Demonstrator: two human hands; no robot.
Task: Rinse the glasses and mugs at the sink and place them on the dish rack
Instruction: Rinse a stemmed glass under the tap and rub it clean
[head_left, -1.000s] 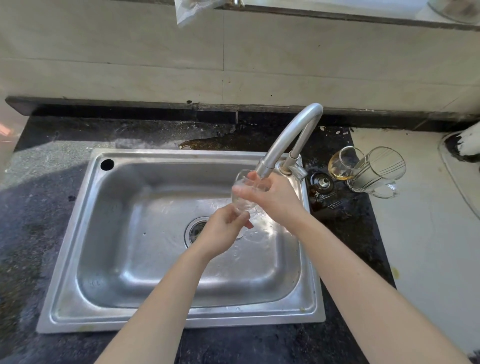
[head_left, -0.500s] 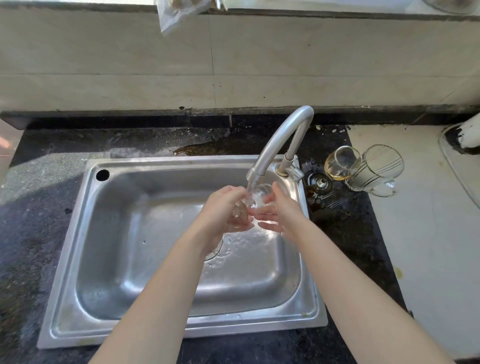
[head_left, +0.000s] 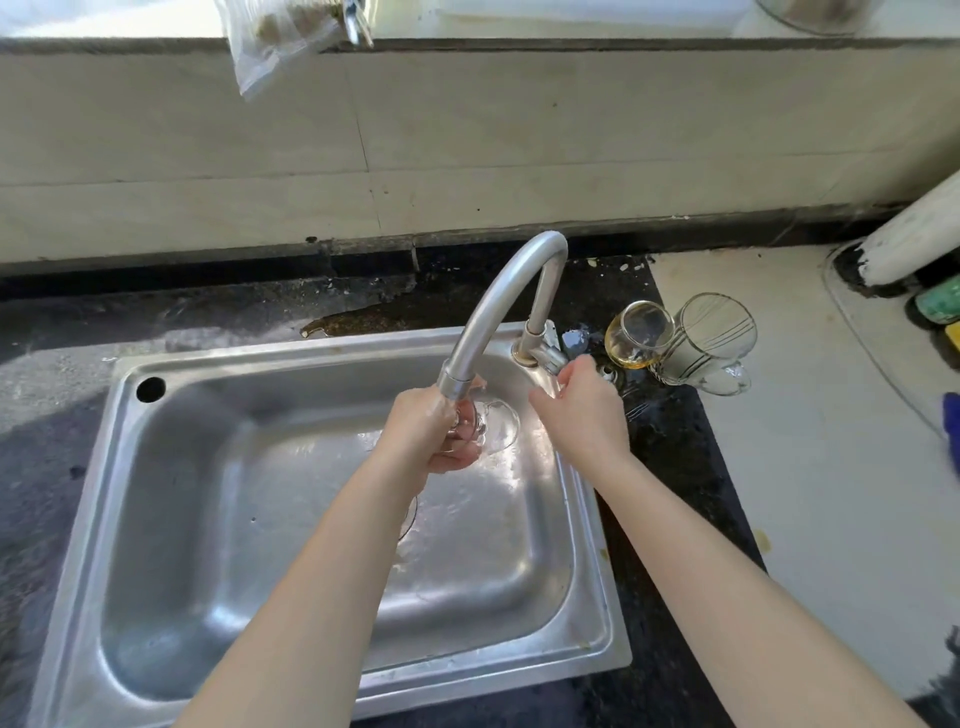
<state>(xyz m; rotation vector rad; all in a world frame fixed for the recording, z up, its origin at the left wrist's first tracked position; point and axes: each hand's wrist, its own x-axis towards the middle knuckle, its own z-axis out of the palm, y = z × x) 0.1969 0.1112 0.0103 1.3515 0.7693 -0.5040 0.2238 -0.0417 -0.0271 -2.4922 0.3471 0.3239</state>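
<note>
My left hand grips a small clear glass under the spout of the curved metal tap, over the steel sink. The glass lies on its side with its mouth toward the right. My right hand has its fingers around the tap handle at the tap's base. On the counter to the right lie a small round glass with yellowish liquid in it and a clear striped glass mug, both tipped on their sides and touching. No dish rack shows.
A dark stone counter surrounds the sink, with a pale surface on the right. A white pipe and a green item stand at the far right. A plastic bag hangs from the ledge above the tiled wall.
My right hand has let go of the glass and moved right to the tap handle. My left hand now holds the glass alone under the spout.
</note>
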